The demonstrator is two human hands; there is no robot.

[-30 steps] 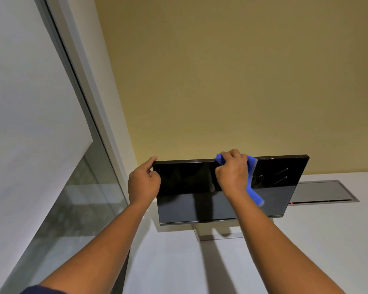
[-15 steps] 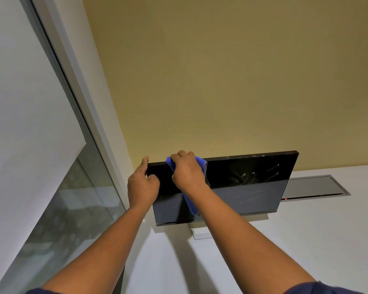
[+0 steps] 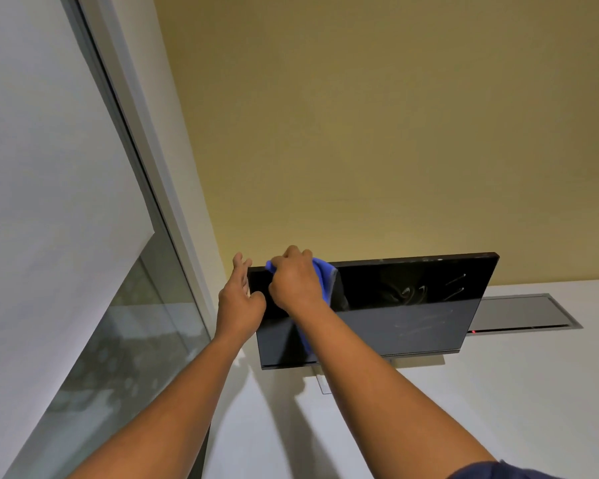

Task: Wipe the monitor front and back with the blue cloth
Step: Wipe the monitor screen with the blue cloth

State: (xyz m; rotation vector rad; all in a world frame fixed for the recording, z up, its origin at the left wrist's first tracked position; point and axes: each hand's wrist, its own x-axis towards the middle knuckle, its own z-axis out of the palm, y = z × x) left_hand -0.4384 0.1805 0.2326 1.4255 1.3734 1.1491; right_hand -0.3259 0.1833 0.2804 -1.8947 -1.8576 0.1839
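Note:
A black monitor (image 3: 405, 305) stands on a white desk (image 3: 498, 392), its dark screen facing me, with faint smears on the right half. My right hand (image 3: 296, 281) grips the blue cloth (image 3: 324, 274) and presses it over the monitor's top edge near the left corner. A strip of the cloth hangs down the screen below my wrist. My left hand (image 3: 237, 299) holds the monitor's left edge, thumb on the front, fingers reaching behind the top left corner. The back of the monitor is hidden.
A yellow wall (image 3: 360, 133) rises right behind the monitor. On the left stands a glass partition (image 3: 125, 340) with a white frame. A grey cable hatch (image 3: 519, 314) with a small red light lies in the desk to the monitor's right.
My right hand has slid the cloth leftward along the top edge, from the middle to near the left corner. My left hand's fingers have spread out at the corner.

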